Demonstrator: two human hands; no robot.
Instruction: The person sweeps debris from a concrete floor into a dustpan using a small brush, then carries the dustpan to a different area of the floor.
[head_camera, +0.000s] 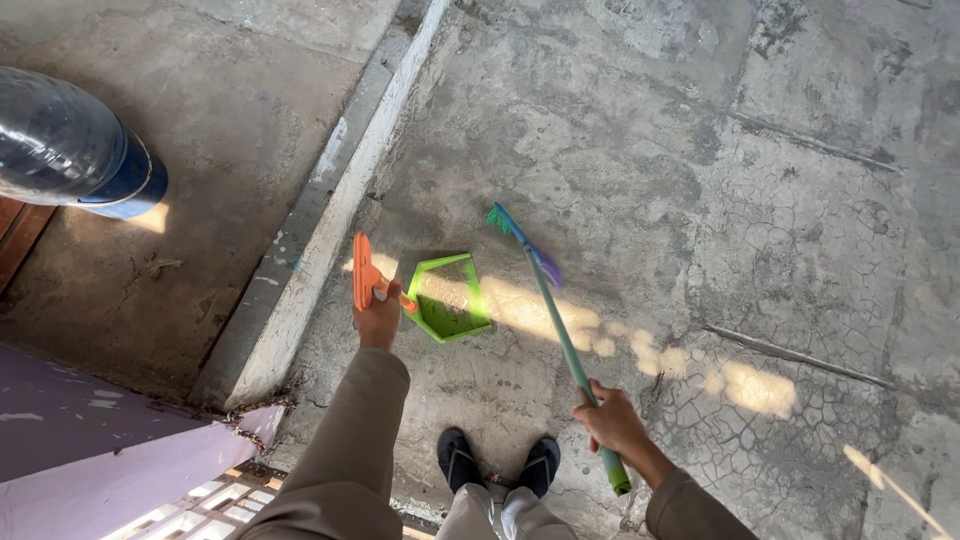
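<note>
My left hand (379, 318) grips the orange handle (364, 272) of a green dustpan (449, 297), whose pan rests on the cracked concrete floor just right of a raised concrete strip. My right hand (612, 418) holds the green stick (572, 355) of a broom. The stick slants up and left to a small blue, purple and green brush head (512, 231) that touches the floor a little above and right of the dustpan. Both my sleeves are beige. My feet in dark sandals (497, 462) stand below, between the two hands.
A large clear water bottle with a blue collar (75, 150) lies at the upper left. A raised concrete strip (330, 200) runs diagonally from top centre to lower left. A purple metal gate (110, 450) with a chain fills the lower left corner. Sunlight patches cross the floor.
</note>
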